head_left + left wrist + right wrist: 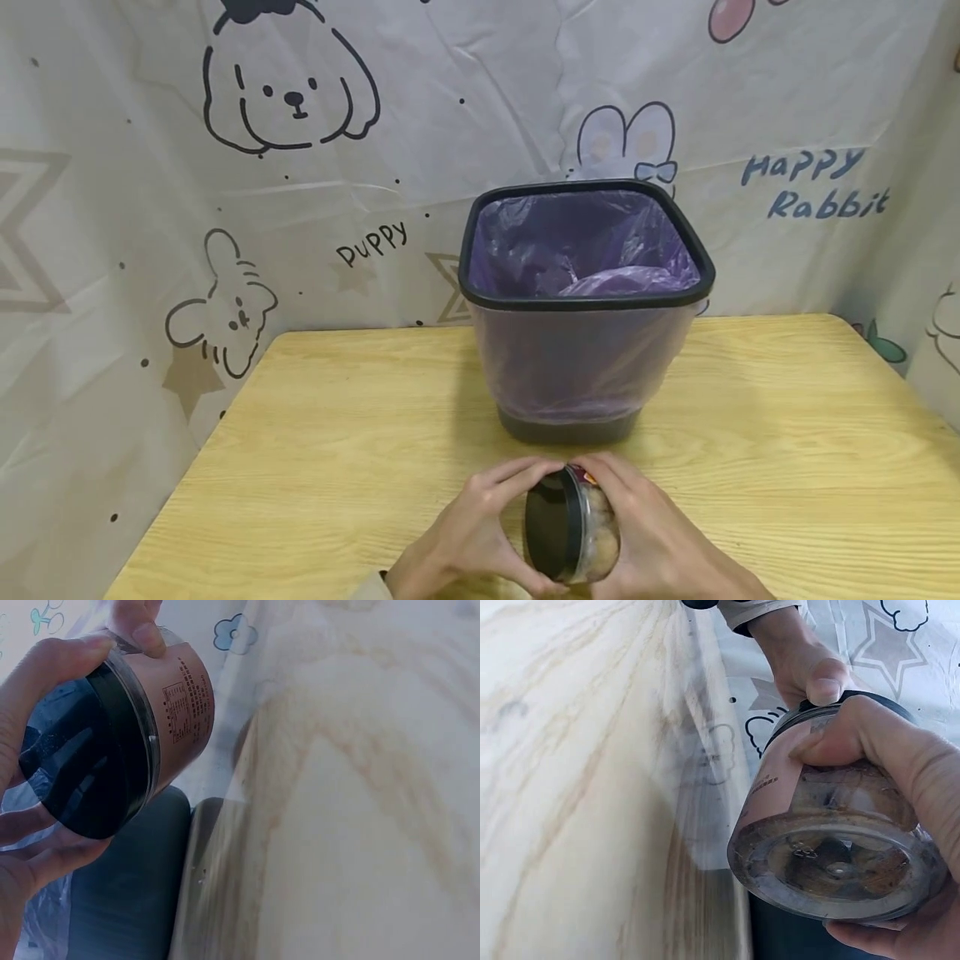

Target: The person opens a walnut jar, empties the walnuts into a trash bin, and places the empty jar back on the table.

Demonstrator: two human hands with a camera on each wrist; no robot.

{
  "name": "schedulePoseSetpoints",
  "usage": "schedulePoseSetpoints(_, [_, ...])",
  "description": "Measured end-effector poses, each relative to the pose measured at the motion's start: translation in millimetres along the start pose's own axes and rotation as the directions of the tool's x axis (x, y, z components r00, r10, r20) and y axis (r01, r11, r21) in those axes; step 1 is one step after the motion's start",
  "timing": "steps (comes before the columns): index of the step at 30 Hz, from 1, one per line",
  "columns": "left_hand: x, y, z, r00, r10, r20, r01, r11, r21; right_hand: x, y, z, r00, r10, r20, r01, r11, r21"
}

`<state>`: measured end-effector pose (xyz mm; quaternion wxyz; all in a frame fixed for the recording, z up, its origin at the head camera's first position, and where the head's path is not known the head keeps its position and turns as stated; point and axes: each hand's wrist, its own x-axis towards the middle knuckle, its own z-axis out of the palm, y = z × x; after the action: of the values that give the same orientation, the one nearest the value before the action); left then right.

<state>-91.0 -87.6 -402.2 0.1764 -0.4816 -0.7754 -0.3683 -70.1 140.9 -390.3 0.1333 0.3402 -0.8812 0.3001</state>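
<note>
A clear round jar (pixel 602 537) with a black lid (pixel 553 527) lies tilted on its side between both hands, near the table's front edge. Brownish round pieces show through its clear wall, and a pinkish printed label (pixel 184 705) wraps part of it in the left wrist view. My left hand (pixel 468 529) grips the lid end, thumb and fingers on opposite sides of the rim. Around the jar's body, my right hand (pixel 654 533) holds it near the base (pixel 836 866). In the right wrist view, the two thumbs sit close together by the lid.
Behind the hands, a dark bin (pixel 570 432) lined with a purple plastic bag (pixel 585 358) stands on the wooden table (pixel 352 417). A cloth (pixel 435 150) printed with cartoon animals hangs behind and beside the table.
</note>
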Motion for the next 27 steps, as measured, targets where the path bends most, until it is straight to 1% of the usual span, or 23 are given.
schedulePoseSetpoints(3, [-0.7,-0.7,2.2,1.0,-0.014,-0.003,0.014,1.0,0.005,-0.2,0.9,1.6,1.0,0.005,0.001,-0.005,1.0,-0.004])
schedulePoseSetpoints(6, [-2.5,-0.6,3.1,1.0,-0.029,-0.002,0.029,1.0,-0.008,0.1,1.8,3.9,1.0,-0.001,0.005,0.001,1.0,0.009])
schedulePoseSetpoints(12, [-2.8,-1.2,4.0,0.999,-0.051,0.015,0.051,0.999,-0.005,-0.8,4.1,5.0,0.999,0.024,0.027,-0.026,0.996,0.082])
schedulePoseSetpoints(15, [-2.3,-2.0,4.6,0.998,-0.061,0.022,0.061,0.998,-0.01,-0.7,4.1,4.6,0.999,0.038,0.033,-0.041,0.994,0.097])
schedulePoseSetpoints(19, [-2.2,-4.4,6.1,0.994,-0.107,0.017,0.108,0.991,-0.078,1.0,1.7,6.4,0.999,0.037,0.01,-0.037,0.998,0.041])
schedulePoseSetpoints(21, [-1.9,-4.6,7.3,0.989,-0.148,0.017,0.149,0.983,-0.106,1.8,1.6,7.4,1.0,0.023,-0.007,-0.023,1.0,0.002])
schedulePoseSetpoints(22, [-1.6,-4.4,7.6,0.984,-0.174,0.027,0.176,0.976,-0.131,2.2,1.7,7.8,1.0,0.016,-0.014,-0.016,1.0,-0.022])
schedulePoseSetpoints(24, [-0.7,-3.1,6.7,0.977,-0.203,0.059,0.209,0.969,-0.129,2.8,2.5,7.9,1.0,0.006,-0.014,-0.006,0.999,-0.042])
schedulePoseSetpoints(25, [-0.3,-1.9,6.0,0.974,-0.213,0.077,0.22,0.969,-0.112,2.9,3.5,7.7,1.0,0.001,-0.012,-0.002,0.999,-0.046])
schedulePoseSetpoints(26, [0.3,-0.7,5.2,0.973,-0.211,0.095,0.221,0.969,-0.108,2.9,4.3,7.6,1.0,-0.005,-0.011,0.004,0.999,-0.047])
schedulePoseSetpoints(27, [1.0,0.3,4.1,0.974,-0.194,0.114,0.206,0.973,-0.1,2.8,4.8,7.4,1.0,-0.005,-0.006,0.005,0.999,-0.042])
